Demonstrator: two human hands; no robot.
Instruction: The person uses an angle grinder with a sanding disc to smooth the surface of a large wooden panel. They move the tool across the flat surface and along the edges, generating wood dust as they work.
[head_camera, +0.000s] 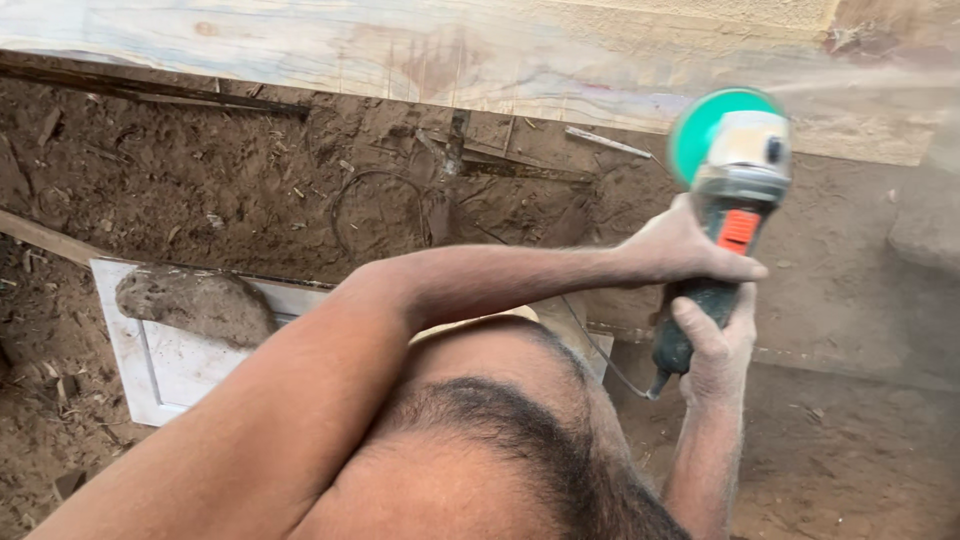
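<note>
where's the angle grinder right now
In the head view, the angle grinder is at the upper right, held in both hands: the left hand grips just below its head, the right hand the handle's lower end, its green disc against the wooden plank.

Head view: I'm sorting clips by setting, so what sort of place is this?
Probably an outdoor woodworking yard. Both hands, left hand and right hand, grip an angle grinder against a big wooden beam, and the sawdust-covered ground is strewn with chips.

A dusty earth floor (250, 180) strewn with wood scraps holds a white framed panel (165, 370) with a grey stone (195, 303) resting on it, below a long pale wooden beam (400, 50).
</note>
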